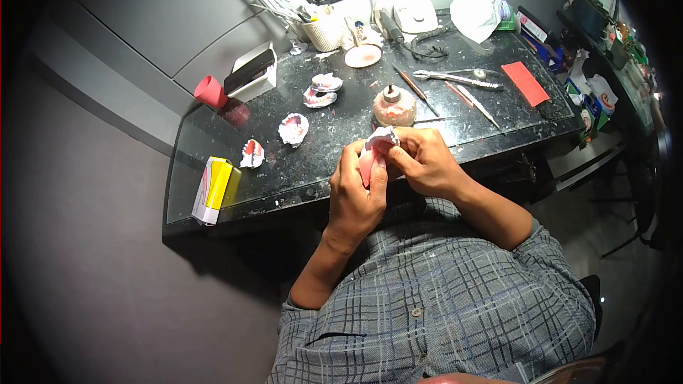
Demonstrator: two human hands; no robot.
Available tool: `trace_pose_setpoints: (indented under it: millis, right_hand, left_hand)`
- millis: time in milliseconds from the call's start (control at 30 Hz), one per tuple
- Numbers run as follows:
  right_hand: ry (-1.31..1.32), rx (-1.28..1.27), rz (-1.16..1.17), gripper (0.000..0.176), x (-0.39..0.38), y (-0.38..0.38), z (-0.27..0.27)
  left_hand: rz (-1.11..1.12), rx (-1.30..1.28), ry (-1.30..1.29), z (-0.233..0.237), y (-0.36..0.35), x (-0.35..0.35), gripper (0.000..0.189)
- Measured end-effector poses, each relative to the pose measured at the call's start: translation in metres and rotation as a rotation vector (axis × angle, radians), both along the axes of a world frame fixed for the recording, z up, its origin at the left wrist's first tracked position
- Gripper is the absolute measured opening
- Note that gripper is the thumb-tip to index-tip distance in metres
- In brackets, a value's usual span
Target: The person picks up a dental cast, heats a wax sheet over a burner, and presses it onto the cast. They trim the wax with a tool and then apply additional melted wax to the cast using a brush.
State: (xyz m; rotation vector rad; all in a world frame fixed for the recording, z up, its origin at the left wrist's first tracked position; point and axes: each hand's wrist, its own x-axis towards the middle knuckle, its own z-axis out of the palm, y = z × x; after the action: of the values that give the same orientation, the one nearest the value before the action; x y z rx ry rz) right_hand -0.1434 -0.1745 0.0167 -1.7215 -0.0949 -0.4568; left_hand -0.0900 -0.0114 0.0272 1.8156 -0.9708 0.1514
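Note:
Just over the front edge of the bench, both hands hold a white plaster dental cast (pixel 384 134) with a pink wax sheet (pixel 367 163) against it. My left hand (pixel 356 188) wraps around the wax and the cast from the left, thumb pressed on the wax. From the right, my right hand (pixel 432 163) grips the cast, its thumb and fingers closed at the pink surface. Fingers cover much of the cast. Right behind it stands a round spirit burner (pixel 394 105) with a dark wick holder.
Dental casts (pixel 293 130) stand left on the black bench (pixel 263 188), near a yellow box (pixel 217 188). Right of the burner lie a wax knife (pixel 416 89), pliers (pixel 459 78) and a red wax sheet (pixel 525 84). A brush pot (pixel 324 34) stands at the back.

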Motion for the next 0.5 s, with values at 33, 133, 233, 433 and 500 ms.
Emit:
trace_pose_setpoints:
  millis: [33,133,233,433,500]
  right_hand:
    - [-0.043,-0.005,-0.029,0.027,0.000,0.000,-0.001]
    - [0.191,0.314,0.116,0.028,-0.008,0.000,0.015]
    - [0.311,0.433,0.213,0.029,-0.012,-0.002,0.025]
    - [0.390,0.492,0.277,0.032,-0.019,-0.009,0.030]
    - [0.409,0.454,0.268,0.035,-0.020,-0.008,0.036]
  left_hand:
    - [-0.013,-0.040,-0.033,0.001,-0.001,0.000,0.034]
    - [-0.041,-0.100,-0.035,0.004,0.000,-0.001,0.035]
    - [-0.067,-0.100,0.017,0.003,0.003,0.001,0.040]
    - [-0.119,-0.198,-0.553,0.007,0.007,0.016,0.041]
    - [-0.032,-0.087,-0.823,0.006,0.014,0.021,0.034]
